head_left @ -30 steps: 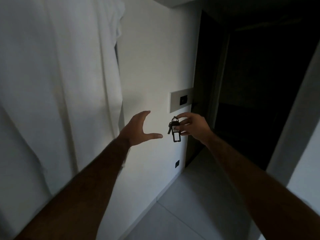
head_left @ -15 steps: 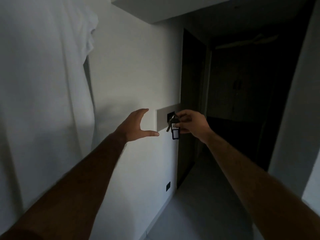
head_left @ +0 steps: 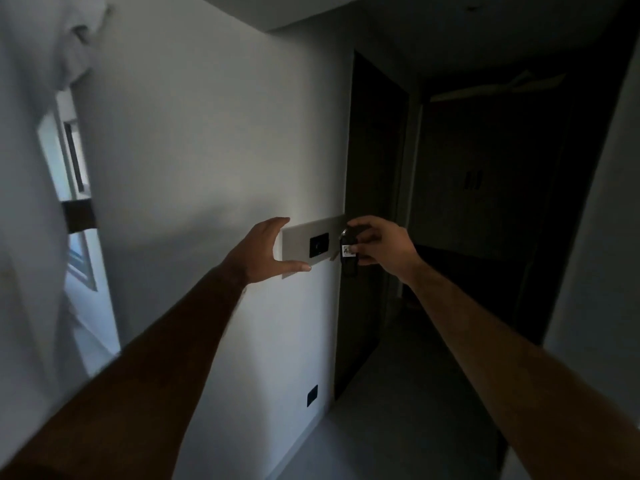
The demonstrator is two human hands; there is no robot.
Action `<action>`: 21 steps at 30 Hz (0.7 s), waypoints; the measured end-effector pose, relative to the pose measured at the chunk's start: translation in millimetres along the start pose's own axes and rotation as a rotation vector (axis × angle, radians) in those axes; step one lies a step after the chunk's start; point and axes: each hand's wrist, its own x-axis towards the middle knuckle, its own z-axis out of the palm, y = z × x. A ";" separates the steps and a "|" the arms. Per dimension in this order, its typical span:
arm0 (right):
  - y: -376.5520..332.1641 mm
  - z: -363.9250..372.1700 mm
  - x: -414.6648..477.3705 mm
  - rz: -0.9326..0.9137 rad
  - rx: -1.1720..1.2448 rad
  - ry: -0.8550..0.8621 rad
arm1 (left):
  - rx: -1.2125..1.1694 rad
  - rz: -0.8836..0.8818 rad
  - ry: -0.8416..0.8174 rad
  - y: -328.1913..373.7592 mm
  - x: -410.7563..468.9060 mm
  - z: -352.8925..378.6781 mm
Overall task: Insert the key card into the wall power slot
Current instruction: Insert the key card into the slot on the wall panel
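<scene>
Right now we see our right hand (head_left: 382,245) pinched around a dark key fob (head_left: 348,252) with a small white label, a key ring at its top; the fob hangs just beside the right end of the wall plate (head_left: 298,242), and we cannot tell whether it touches. Our left hand (head_left: 265,252) is spread wide and holds nothing, thumb under the plate's lower edge and fingers at its upper left corner, bracketing that end. Between our two hands sits the dark power slot (head_left: 319,244), set in the pale plate on the white wall (head_left: 207,150). Beyond the right hand a dark doorway (head_left: 374,202) opens. Below the hands, low on the wall, is a small black socket (head_left: 312,395).
</scene>
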 end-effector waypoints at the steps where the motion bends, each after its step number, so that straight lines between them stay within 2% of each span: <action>1: 6.6 -8.9 7.1 -0.002 -0.001 -0.011 | 0.001 -0.006 0.005 4.2 9.3 6.7; 9: 65.5 -46.9 70.1 -0.054 -0.005 -0.024 | 0.032 -0.049 0.031 16.4 65.8 56.9; 21: 130.2 -39.8 193.3 -0.092 0.094 -0.046 | 0.101 -0.061 0.006 -40.9 168.3 91.2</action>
